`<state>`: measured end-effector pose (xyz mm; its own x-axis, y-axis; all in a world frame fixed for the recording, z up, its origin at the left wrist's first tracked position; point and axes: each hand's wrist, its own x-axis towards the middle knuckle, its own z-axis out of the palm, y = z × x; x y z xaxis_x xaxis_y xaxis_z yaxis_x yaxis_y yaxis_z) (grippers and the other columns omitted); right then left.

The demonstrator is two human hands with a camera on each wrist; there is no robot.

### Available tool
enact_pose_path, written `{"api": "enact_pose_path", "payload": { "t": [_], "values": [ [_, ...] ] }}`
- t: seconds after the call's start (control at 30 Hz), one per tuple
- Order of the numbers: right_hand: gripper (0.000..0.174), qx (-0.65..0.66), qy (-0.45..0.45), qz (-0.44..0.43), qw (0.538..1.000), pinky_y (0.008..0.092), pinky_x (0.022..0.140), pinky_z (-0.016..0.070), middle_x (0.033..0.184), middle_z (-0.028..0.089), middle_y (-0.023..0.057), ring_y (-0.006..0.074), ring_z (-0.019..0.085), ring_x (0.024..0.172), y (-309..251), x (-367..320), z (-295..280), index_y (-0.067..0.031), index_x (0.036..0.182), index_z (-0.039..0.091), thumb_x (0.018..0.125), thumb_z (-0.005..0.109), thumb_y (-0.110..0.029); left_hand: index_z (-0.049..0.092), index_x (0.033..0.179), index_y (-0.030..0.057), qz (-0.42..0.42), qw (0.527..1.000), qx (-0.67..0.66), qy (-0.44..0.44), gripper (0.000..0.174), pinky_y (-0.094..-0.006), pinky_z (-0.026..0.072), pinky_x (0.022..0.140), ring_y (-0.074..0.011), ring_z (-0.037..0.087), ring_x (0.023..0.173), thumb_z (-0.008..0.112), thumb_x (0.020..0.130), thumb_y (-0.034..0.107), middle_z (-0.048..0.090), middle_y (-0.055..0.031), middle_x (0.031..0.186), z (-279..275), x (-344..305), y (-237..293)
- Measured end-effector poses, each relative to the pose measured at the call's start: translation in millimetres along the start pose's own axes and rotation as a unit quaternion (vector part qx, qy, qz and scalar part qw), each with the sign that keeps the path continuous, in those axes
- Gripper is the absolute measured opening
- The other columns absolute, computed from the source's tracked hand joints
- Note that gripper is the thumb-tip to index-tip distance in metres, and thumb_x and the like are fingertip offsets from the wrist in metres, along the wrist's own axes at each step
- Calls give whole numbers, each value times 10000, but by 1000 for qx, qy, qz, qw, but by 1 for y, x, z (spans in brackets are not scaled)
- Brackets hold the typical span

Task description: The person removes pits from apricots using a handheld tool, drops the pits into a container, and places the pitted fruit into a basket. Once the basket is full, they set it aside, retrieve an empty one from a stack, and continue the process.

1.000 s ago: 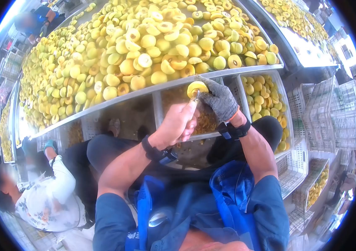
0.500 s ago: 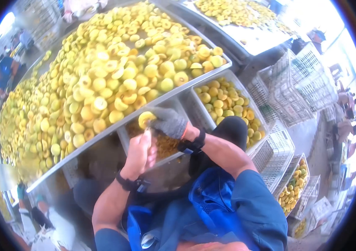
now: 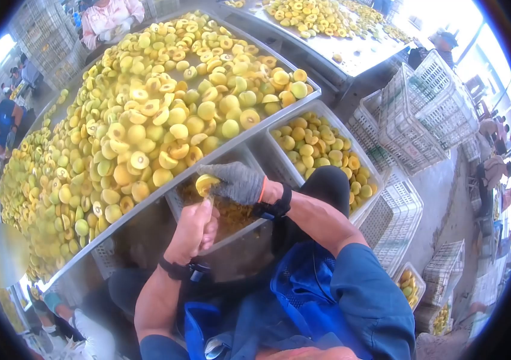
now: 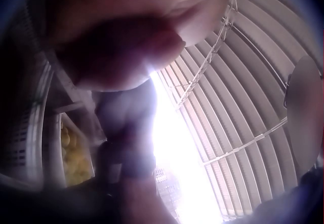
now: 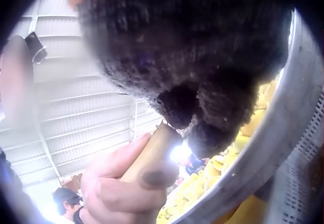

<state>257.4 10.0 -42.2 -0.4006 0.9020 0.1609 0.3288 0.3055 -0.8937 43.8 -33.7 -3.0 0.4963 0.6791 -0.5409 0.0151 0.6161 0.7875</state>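
Rounded yellow fruit (image 3: pixel 207 185), gripped in the gloved right hand (image 3: pixel 237 183), bare left hand (image 3: pixel 193 228) curled round tan handle (image 5: pixel 145 155)

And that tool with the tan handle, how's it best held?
By the tan handle, I'd say, from the side, curling the fingers round it: it looks straight and rounded, with its tip toward the gloved right hand. The bare left hand grips it that way.

Yellow fruit (image 3: pixel 137 132), grey glove (image 3: pixel 238 182)

The glove has an orange cuff (image 3: pixel 263 189); sleeve (image 3: pixel 363 294) dark blue, crates (image 3: pixel 426 111) white, wristband (image 3: pixel 280 203) black.
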Motion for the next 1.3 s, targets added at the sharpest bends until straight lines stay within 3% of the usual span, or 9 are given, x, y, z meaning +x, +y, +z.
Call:
{"api": "enact_pose_path", "payload": {
  "t": [0.33, 0.43, 0.57, 0.7, 0.73, 0.83, 0.93, 1.07, 1.3],
  "values": [
    [485, 127, -89, 83, 984, 301, 971, 530, 1208, 733, 84, 115, 642, 1095, -14, -3, -20, -17, 1363, 641, 902, 772, -90, 562, 963, 13, -70, 988, -76, -116, 411, -223, 290, 351, -49, 350, 418, 495, 1084, 401, 424, 21, 623, -12, -6, 3],
    [496, 181, -70, 55, 979, 330, 975, 538, 1234, 728, 121, 171, 677, 1100, -14, -5, -16, 2, 1380, 613, 913, 757, -77, 563, 957, 13, -65, 983, -101, -137, 424, -217, 290, 343, -37, 347, 413, 494, 1089, 410, 419, 34, 614, -20, -2, 0],
    [482, -4, -11, -54, 998, 343, 948, 545, 1200, 734, 165, 232, 708, 1077, -17, -2, -9, 7, 1391, 594, 933, 726, -63, 582, 982, 3, -21, 992, -25, -118, 419, -227, 346, 374, -48, 381, 427, 489, 1094, 397, 445, 22, 612, -28, 4, 0],
    [479, -70, 40, -59, 995, 348, 929, 548, 1188, 738, 167, 234, 714, 1065, -15, 1, 1, 7, 1396, 589, 938, 716, -54, 600, 836, -33, 218, 927, 292, 91, 444, -418, 451, 535, -289, 562, 511, 495, 1081, 322, 598, -163, 649, -22, 22, -18],
    [482, -63, 40, -61, 995, 347, 927, 547, 1188, 739, 163, 229, 712, 1064, -17, 1, 2, 6, 1398, 588, 938, 718, -53, 594, 800, -49, 253, 905, 314, 140, 462, -470, 459, 641, -439, 580, 666, 507, 1070, 316, 609, -268, 729, -17, 20, -21],
    [491, -35, 34, -55, 997, 342, 926, 544, 1191, 740, 150, 212, 703, 1061, -19, 1, 3, 3, 1403, 586, 935, 721, -51, 604, 817, -58, 239, 878, 384, 158, 440, -465, 468, 666, -497, 540, 743, 525, 1059, 302, 590, -325, 775, -10, 14, -11],
    [495, -14, 21, -50, 998, 331, 933, 538, 1200, 736, 141, 194, 689, 1066, -16, -3, 2, -1, 1406, 589, 932, 722, -45, 584, 799, -13, 260, 896, 339, 123, 477, -347, 415, 540, -135, 480, 545, 533, 1080, 370, 492, -24, 560, -17, 20, -19],
    [495, 2, -5, -55, 998, 320, 957, 524, 1225, 725, 135, 178, 670, 1089, -16, -2, -4, -4, 1408, 592, 930, 716, -32, 591, 812, 6, 103, 983, 151, 28, 484, -275, 335, 435, -72, 391, 465, 516, 1086, 397, 436, 32, 549, -15, 10, -4],
    [503, 126, -43, 36, 990, 314, 1012, 502, 1284, 706, 100, 152, 639, 1151, -24, -4, -9, -4, 1404, 599, 915, 716, -12, 570, 843, 26, -8, 997, 56, -47, 473, -225, 265, 369, -33, 304, 427, 504, 1085, 427, 357, 70, 555, -18, -3, 11]
  ]
}}
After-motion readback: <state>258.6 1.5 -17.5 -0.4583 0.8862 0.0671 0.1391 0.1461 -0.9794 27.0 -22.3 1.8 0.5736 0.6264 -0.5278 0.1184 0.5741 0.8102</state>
